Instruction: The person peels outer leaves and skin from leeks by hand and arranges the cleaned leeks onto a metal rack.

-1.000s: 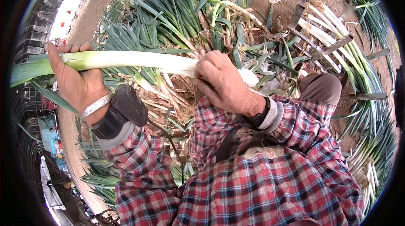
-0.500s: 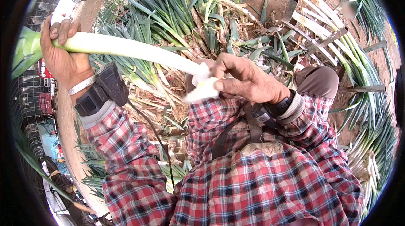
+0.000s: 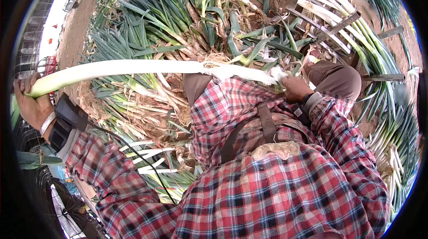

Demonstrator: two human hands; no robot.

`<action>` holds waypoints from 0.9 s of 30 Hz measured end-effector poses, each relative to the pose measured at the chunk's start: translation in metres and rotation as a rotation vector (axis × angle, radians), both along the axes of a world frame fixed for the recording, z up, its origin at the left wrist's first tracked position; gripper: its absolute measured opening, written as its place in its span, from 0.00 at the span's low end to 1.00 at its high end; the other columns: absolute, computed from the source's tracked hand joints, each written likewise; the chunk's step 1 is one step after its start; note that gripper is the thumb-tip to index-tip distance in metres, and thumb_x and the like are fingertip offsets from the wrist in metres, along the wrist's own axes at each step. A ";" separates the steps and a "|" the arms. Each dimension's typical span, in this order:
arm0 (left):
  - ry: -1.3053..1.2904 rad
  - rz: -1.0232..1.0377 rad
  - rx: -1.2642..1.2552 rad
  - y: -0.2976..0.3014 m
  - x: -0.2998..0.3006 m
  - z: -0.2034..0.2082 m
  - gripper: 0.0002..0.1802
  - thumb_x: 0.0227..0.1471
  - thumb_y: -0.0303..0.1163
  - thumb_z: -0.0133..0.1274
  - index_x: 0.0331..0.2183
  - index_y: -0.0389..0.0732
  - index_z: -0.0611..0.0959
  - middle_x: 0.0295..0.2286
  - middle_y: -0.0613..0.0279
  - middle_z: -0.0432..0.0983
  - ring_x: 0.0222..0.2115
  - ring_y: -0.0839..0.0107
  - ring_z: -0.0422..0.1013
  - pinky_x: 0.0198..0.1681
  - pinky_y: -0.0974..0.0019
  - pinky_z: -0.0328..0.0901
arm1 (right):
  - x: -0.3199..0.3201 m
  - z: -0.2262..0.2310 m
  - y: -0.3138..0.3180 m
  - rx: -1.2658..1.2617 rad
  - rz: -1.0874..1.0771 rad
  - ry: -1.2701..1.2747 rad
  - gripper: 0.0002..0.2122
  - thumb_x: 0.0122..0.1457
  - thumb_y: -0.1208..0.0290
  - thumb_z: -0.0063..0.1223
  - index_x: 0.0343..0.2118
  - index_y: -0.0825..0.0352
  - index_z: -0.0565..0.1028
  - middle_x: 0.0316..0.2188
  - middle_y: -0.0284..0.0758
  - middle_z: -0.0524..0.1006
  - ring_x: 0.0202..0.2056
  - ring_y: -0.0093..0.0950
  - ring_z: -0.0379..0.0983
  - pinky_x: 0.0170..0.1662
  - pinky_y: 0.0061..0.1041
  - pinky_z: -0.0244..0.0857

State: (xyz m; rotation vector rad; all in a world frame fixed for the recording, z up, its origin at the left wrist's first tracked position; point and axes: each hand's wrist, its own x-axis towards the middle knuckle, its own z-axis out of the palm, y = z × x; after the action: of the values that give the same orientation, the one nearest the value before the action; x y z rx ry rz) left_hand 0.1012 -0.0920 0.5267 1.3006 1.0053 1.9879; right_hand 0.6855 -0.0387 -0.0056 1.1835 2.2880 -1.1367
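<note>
A long leek (image 3: 133, 67) with a white shaft and pale green top stretches sideways across my chest. My left hand (image 3: 29, 103) grips its green end at the far left, arm stretched out. My right hand (image 3: 294, 88) is closed on the white root end near my right knee, where a loose pale outer skin (image 3: 240, 74) hangs off the shaft. A black band with a cable sits on my left wrist.
A big heap of uncleaned leeks (image 3: 178, 20) with green tops and dry roots lies in front of me. Cleaned white leeks lie on a wooden rack (image 3: 330, 20) at the upper right, more at the right (image 3: 401, 150). Peeled skins lie by my left leg.
My left hand has swung out and down to the far left with the leek. My right hand has slid along the shaft to the root end, stripping skin off it.
</note>
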 end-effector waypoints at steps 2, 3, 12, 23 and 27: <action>0.120 0.100 -0.005 0.008 0.003 0.000 0.12 0.61 0.27 0.47 0.25 0.41 0.67 0.19 0.68 0.58 0.19 0.76 0.58 0.28 0.68 0.60 | -0.044 0.050 0.023 0.405 -0.130 0.315 0.33 0.47 0.63 0.63 0.58 0.60 0.65 0.53 0.44 0.68 0.51 0.46 0.68 0.53 0.41 0.63; 0.256 0.222 -0.038 -0.001 0.013 0.005 0.12 0.61 0.27 0.47 0.24 0.42 0.66 0.18 0.68 0.58 0.19 0.76 0.57 0.27 0.69 0.59 | -0.069 0.099 0.025 0.445 -0.134 0.528 0.33 0.47 0.63 0.64 0.58 0.60 0.64 0.54 0.44 0.67 0.53 0.44 0.66 0.55 0.42 0.60; -0.206 0.452 0.211 0.011 0.102 -0.074 0.11 0.58 0.35 0.54 0.27 0.47 0.70 0.18 0.74 0.62 0.17 0.80 0.59 0.22 0.70 0.59 | -0.083 0.150 0.009 -0.183 -0.238 0.956 0.14 0.64 0.69 0.48 0.48 0.72 0.68 0.36 0.40 0.74 0.39 0.30 0.70 0.43 0.29 0.65; -0.315 0.643 0.000 -0.055 -0.113 -0.071 0.21 0.63 0.48 0.43 0.22 0.49 0.65 0.18 0.71 0.59 0.21 0.71 0.61 0.34 0.57 0.67 | 0.007 0.135 0.029 0.628 0.129 0.236 0.22 0.55 0.68 0.54 0.54 0.61 0.67 0.42 0.41 0.73 0.43 0.43 0.70 0.44 0.42 0.62; 0.391 1.021 -0.036 -0.078 -0.119 -0.133 0.17 0.60 0.46 0.42 0.26 0.45 0.70 0.25 0.59 0.75 0.28 0.63 0.72 0.40 0.51 0.70 | -0.062 0.209 0.044 0.304 -0.263 0.964 0.36 0.48 0.72 0.64 0.61 0.64 0.59 0.55 0.42 0.67 0.42 0.32 0.73 0.45 0.32 0.70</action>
State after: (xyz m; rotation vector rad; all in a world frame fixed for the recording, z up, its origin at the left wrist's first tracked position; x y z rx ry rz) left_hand -0.0174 -0.1698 0.3940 1.3032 2.2120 2.3950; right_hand 0.6231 0.0052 0.2034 1.2243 3.1590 -1.7930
